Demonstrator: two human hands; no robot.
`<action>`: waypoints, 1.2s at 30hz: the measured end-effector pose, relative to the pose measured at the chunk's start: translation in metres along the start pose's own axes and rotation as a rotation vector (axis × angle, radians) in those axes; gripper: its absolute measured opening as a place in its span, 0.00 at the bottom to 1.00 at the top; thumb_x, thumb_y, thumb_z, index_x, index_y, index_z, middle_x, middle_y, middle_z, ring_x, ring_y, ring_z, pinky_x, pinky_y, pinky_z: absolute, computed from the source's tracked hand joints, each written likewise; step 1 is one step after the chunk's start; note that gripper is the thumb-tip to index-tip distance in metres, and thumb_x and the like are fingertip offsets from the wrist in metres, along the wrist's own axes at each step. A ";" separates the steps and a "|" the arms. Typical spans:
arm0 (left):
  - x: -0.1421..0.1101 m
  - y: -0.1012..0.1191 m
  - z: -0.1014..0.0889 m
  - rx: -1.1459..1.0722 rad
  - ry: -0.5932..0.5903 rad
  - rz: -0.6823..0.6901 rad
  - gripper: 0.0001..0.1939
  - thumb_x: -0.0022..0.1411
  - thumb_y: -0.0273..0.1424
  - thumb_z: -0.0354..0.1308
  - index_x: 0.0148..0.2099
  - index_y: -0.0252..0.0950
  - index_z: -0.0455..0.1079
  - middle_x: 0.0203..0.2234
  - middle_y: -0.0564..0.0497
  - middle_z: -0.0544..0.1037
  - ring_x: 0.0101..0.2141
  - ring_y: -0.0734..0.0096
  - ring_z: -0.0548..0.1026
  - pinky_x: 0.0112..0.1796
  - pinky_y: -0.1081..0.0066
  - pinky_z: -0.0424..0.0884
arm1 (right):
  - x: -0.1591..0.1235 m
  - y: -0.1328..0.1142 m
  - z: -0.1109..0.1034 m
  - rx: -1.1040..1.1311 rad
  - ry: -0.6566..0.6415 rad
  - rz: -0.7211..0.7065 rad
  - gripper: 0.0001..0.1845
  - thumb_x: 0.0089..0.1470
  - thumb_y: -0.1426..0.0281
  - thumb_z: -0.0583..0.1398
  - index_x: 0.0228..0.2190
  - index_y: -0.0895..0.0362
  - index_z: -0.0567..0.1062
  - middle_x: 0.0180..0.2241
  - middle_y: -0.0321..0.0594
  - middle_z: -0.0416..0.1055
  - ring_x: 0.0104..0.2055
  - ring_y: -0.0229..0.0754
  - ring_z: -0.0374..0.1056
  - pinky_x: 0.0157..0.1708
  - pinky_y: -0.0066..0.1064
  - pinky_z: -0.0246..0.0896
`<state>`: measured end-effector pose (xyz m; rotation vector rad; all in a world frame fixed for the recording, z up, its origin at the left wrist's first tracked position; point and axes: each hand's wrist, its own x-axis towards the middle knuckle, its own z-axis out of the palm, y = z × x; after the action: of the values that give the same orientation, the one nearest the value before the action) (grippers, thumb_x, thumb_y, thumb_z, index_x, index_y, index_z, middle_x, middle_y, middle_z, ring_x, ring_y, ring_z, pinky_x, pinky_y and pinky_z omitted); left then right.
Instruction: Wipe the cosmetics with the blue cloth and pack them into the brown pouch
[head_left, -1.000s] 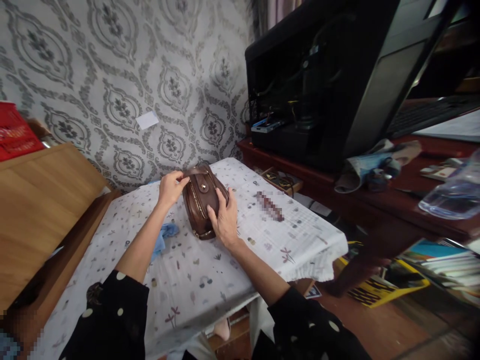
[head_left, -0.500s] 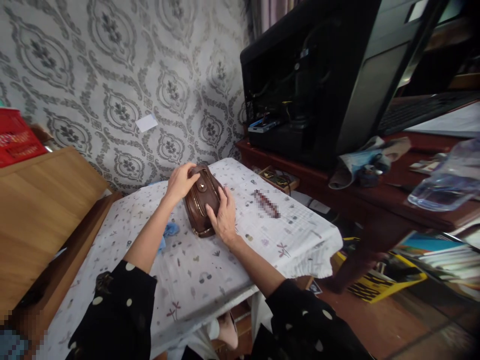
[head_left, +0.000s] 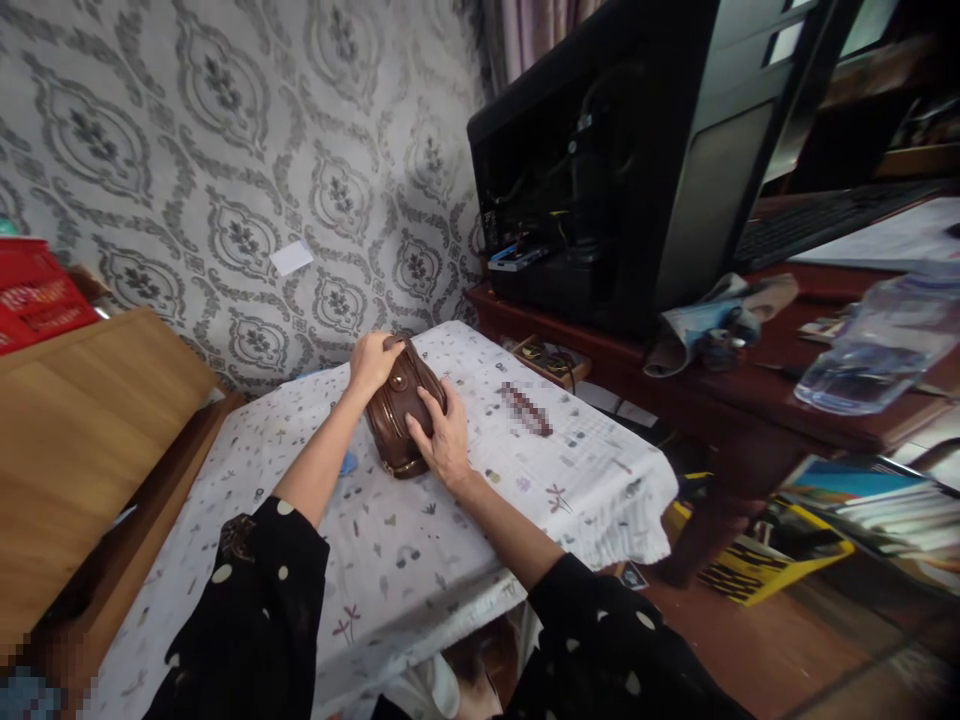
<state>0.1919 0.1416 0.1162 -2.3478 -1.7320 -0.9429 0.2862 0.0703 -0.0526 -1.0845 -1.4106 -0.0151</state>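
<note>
A small brown leather pouch [head_left: 401,412] with a gold snap lies on the patterned white tablecloth [head_left: 390,560]. My left hand [head_left: 373,362] is curled over its far top end, fingers closed on it. My right hand [head_left: 442,440] presses against its near right side with the fingers wrapped onto the leather. A bit of blue cloth [head_left: 347,464] peeks out beside my left forearm, mostly hidden by it.
A light wooden cabinet [head_left: 82,420] stands to the left with a red box [head_left: 37,300] on it. To the right a dark red desk [head_left: 750,400] carries an open black computer case [head_left: 622,170], a crumpled cloth and a clear plastic bottle [head_left: 877,350]. Books lie on the floor.
My left hand has slid from the pouch's left edge up onto its top end. The right hand has shifted slightly along the side. The view has drifted right.
</note>
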 end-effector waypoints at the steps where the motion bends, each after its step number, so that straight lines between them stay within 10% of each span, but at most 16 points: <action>1: 0.000 -0.001 0.001 -0.017 0.005 -0.005 0.12 0.59 0.33 0.59 0.25 0.35 0.71 0.21 0.51 0.72 0.27 0.68 0.68 0.31 0.70 0.57 | 0.000 0.000 0.000 -0.004 -0.001 -0.001 0.26 0.63 0.57 0.55 0.58 0.55 0.70 0.64 0.55 0.55 0.67 0.57 0.54 0.63 0.55 0.56; 22: -0.018 -0.028 -0.014 -0.181 -0.055 0.044 0.11 0.53 0.34 0.60 0.39 0.37 0.76 0.33 0.51 0.80 0.35 0.65 0.74 0.39 0.70 0.66 | 0.002 -0.005 -0.001 -0.089 -0.089 0.082 0.32 0.63 0.54 0.54 0.64 0.53 0.62 0.66 0.55 0.49 0.68 0.59 0.50 0.61 0.56 0.55; 36: -0.031 -0.042 -0.028 -0.021 -0.001 -0.074 0.12 0.52 0.36 0.58 0.21 0.38 0.64 0.18 0.55 0.65 0.25 0.70 0.62 0.29 0.70 0.51 | 0.001 -0.001 0.000 -0.062 -0.111 0.035 0.41 0.59 0.47 0.56 0.65 0.55 0.57 0.66 0.58 0.48 0.69 0.61 0.47 0.62 0.58 0.53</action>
<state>0.1371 0.1194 0.1103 -2.3120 -1.8298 -0.9745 0.2861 0.0702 -0.0513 -1.1766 -1.4981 0.0268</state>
